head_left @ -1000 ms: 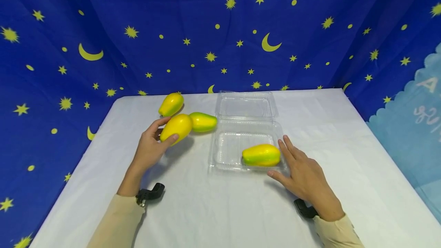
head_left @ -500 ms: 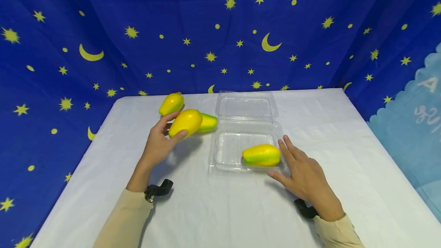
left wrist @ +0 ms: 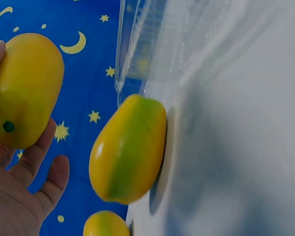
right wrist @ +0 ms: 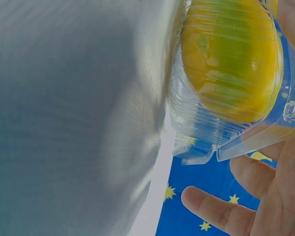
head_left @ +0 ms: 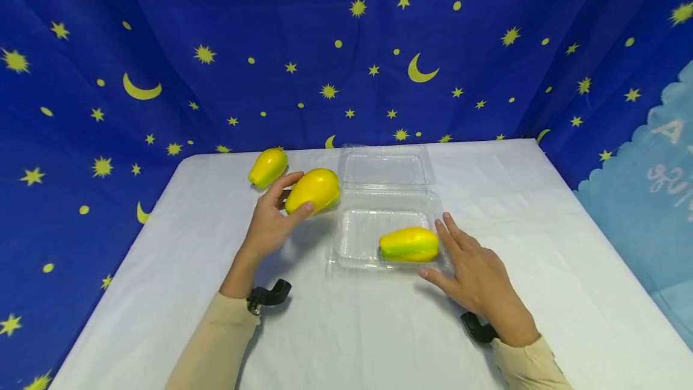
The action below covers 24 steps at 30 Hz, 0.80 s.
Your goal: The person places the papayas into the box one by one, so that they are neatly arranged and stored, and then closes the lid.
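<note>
My left hand [head_left: 275, 219] holds a yellow papaya [head_left: 312, 190] between thumb and fingers, raised above the table. Behind it, a green-tinged papaya [left wrist: 128, 150] lies on the cloth, almost wholly hidden in the head view but plain in the left wrist view. Farther back to the left lies another papaya [head_left: 268, 168]. A clear plastic clamshell box [head_left: 357, 262] stands with its lid folded back, and one papaya [head_left: 409, 244] rests inside at its near right. My right hand [head_left: 476, 275], fingers extended, rests at the box's right edge, near that papaya.
A white cloth covers the table [head_left: 346, 330]. The box's transparent lid [head_left: 385, 167] lies toward the back edge. Behind hangs a blue curtain [head_left: 216, 17] with yellow stars and moons; a light blue cloth [head_left: 649, 197] hangs at the right.
My left hand has carried its papaya rightward and slightly away from me, closer to the box, now covering the papaya behind it. The right hand has stayed at the box.
</note>
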Available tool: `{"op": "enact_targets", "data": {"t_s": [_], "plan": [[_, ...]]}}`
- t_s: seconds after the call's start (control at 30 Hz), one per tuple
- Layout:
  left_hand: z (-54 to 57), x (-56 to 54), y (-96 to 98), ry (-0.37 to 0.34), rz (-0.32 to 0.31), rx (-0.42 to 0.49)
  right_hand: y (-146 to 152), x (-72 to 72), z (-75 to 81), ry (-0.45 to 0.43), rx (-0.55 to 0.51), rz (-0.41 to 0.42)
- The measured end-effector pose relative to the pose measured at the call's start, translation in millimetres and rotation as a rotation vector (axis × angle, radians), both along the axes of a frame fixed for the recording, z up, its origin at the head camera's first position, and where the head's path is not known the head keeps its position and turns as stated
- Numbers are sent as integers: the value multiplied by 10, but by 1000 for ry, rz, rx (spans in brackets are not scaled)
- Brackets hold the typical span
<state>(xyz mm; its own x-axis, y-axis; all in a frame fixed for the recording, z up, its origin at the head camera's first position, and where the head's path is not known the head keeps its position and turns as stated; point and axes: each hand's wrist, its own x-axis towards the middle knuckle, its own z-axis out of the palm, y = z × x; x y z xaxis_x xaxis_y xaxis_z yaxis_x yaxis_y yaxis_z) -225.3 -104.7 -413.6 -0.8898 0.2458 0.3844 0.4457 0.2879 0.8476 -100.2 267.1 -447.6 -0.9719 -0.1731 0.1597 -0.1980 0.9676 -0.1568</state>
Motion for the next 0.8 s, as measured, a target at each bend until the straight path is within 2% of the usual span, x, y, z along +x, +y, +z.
{"op": "enact_targets", "data": {"t_s": [0.2, 0.47, 0.8], "plan": [[56, -1, 123, 2, -35, -5, 10, 4, -13, 11, -3, 6], [175, -9, 277, -37, -67, -22, 12, 1, -14, 5, -15, 3], [563, 90, 499, -60, -126, -157, 6, 7, 1, -16, -14, 1]]}}
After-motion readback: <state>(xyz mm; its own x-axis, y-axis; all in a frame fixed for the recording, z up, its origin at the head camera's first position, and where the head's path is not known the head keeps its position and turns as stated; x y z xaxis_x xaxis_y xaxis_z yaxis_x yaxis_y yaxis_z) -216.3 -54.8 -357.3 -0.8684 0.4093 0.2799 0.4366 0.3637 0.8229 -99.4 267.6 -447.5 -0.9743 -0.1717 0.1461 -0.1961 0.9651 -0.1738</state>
